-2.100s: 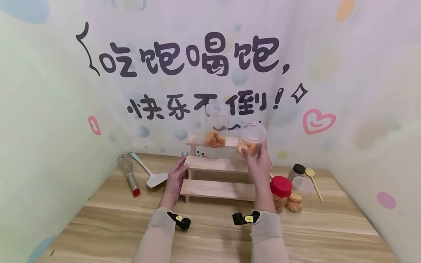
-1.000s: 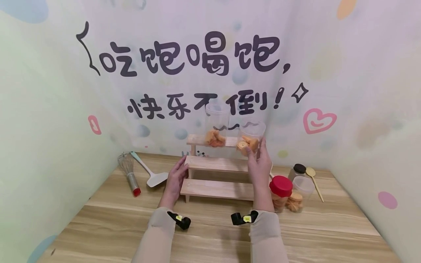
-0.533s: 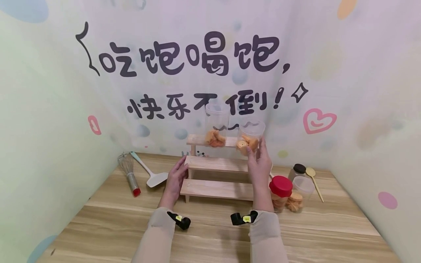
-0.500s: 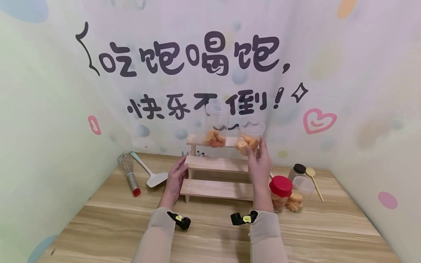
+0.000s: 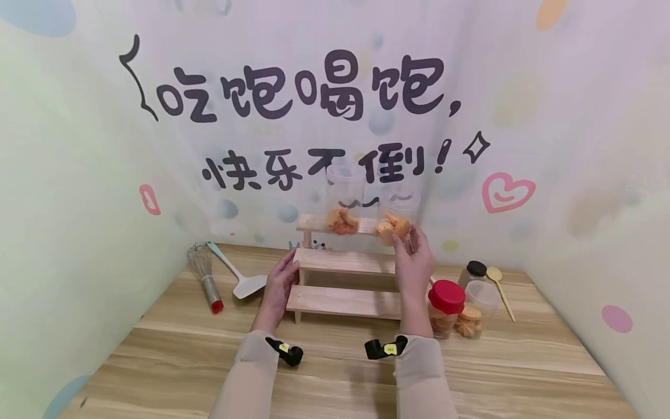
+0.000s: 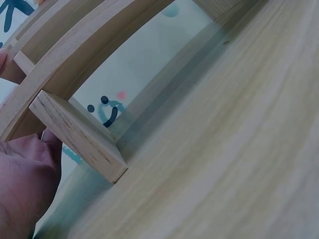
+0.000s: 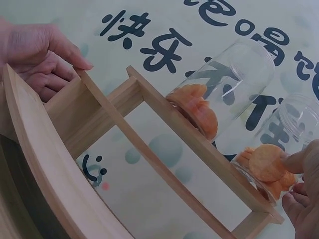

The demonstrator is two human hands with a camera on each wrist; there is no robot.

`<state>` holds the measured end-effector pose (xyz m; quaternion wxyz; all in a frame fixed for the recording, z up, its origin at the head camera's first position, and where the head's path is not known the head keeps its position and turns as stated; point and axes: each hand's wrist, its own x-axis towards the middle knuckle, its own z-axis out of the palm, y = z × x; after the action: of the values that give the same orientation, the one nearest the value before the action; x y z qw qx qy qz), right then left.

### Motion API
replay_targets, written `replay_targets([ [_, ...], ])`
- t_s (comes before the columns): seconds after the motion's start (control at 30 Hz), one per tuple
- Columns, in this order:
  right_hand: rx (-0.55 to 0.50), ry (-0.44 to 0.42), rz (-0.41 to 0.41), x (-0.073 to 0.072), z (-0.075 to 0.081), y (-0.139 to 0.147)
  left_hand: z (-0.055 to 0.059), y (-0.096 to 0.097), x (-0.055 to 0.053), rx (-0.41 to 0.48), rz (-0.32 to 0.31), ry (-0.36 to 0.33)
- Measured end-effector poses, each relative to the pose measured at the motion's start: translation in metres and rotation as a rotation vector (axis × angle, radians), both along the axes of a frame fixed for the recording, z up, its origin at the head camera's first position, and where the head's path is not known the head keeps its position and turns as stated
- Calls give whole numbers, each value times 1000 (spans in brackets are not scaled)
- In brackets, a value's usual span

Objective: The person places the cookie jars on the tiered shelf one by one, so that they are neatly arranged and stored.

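Observation:
In the head view, my left hand [image 5: 279,285] grips the left end of a three-step wooden stand [image 5: 345,262]. In the right wrist view, its forefinger lies on a step's corner. My right hand [image 5: 415,265] pinches a clear plastic jar [image 5: 400,205] low on its right side, thumb in front. Orange-brown cookies [image 7: 267,163] lie in the bottom of that jar, which stands upright at the right end of the top step. A taller clear jar [image 5: 345,189], also with cookies in its bottom, stands on the same step to its left.
Right of the stand are a red-lidded jar [image 5: 446,298], a clear cookie container [image 5: 473,314], a black-lidded jar [image 5: 476,270] and a wooden spoon [image 5: 497,285]. A whisk [image 5: 206,276] and a white spatula [image 5: 248,286] lie left. A printed cloth [image 5: 262,35] hangs behind.
The jar in my right hand has come upright from its tilt and shifted slightly left onto the top step. My right fingers sit lower on it. The left hand and stand stay put.

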<state>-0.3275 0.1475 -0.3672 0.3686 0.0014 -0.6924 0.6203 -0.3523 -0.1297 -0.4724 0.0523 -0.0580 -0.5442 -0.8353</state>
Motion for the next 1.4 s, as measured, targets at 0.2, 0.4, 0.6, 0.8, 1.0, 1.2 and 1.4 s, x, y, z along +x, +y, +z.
replay_targets([
  [0.2,27,-19,1,2,4,-4,2,0,0,12,-10,9],
  [0.4,76,-39,3,1,1,-5,-2,1,1,12,1,12],
  [0.6,79,-68,-17,-1,-1,-2,-5,4,2,-11,-14,18],
  [0.8,105,-48,-12,-7,2,-3,-3,3,0,-7,-3,34],
  [1.0,110,-36,-34,-11,1,-5,-1,1,1,-1,-10,40],
  [1.2,108,-26,-53,-13,-2,-2,-1,2,1,-5,-14,39],
  [1.4,89,-21,-56,-12,1,1,-3,0,-1,-27,0,39],
])
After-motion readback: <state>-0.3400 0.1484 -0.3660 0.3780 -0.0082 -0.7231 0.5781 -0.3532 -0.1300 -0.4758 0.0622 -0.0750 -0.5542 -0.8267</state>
